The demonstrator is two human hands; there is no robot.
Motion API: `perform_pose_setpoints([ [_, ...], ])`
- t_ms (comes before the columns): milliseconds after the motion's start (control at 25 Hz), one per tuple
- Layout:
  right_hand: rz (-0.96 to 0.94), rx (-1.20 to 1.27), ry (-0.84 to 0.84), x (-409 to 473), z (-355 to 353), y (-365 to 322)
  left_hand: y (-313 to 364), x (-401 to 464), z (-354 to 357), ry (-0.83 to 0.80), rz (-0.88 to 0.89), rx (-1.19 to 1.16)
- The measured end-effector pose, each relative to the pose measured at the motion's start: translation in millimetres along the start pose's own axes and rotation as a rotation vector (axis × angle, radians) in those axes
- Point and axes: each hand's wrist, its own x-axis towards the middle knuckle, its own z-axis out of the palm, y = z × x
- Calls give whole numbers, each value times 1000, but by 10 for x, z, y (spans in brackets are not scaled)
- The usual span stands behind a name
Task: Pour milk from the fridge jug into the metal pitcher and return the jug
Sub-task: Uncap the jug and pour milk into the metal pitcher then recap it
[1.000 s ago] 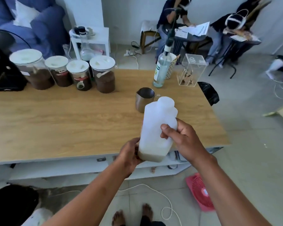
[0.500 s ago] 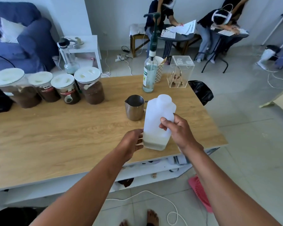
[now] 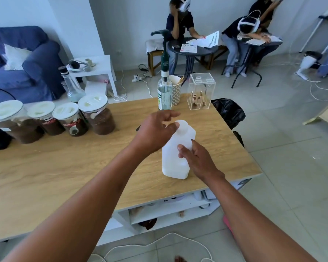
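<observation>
The white plastic milk jug point(image 3: 173, 164) stands upright on the wooden table point(image 3: 64, 167), near its right front corner. My right hand point(image 3: 197, 161) grips the jug's body from the right side, thumb on the front face. My left hand point(image 3: 153, 131) hovers at the jug's white cap point(image 3: 183, 126) with fingers spread and the thumb at the cap's left edge. The metal pitcher sits behind my left hand and is almost wholly hidden; only a dark sliver point(image 3: 138, 128) shows.
Several lidded jars of brown powder point(image 3: 100, 116) line the table's back left. A pump bottle point(image 3: 164, 95), a patterned cup point(image 3: 175, 91) and a clear acrylic box point(image 3: 201, 91) stand at the back right. A black bin bag point(image 3: 229, 112) sits beside the table. Cables lie on the floor.
The jug came down from mid-air onto the table. My left hand left the jug's bottom and rose to the cap, now covering the pitcher. My right hand kept its hold.
</observation>
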Motion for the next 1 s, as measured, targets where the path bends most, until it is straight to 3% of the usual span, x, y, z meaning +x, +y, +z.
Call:
perform_pose_setpoints([
  [120,-30,-84,1,26,-1,58,130,91,10,-186,113,271],
  [240,-58,-102,2,27,8,81,158,100,26,-219,134,358],
  [560,-80,-105,56,41,80,141,146,-22,148,-61,250,337],
  [760,-82,-130,82,47,136,163,49,-41,209,65,169,358],
  [1000,-93,-113,61,22,127,133,-92,-210,260,158,251,378],
])
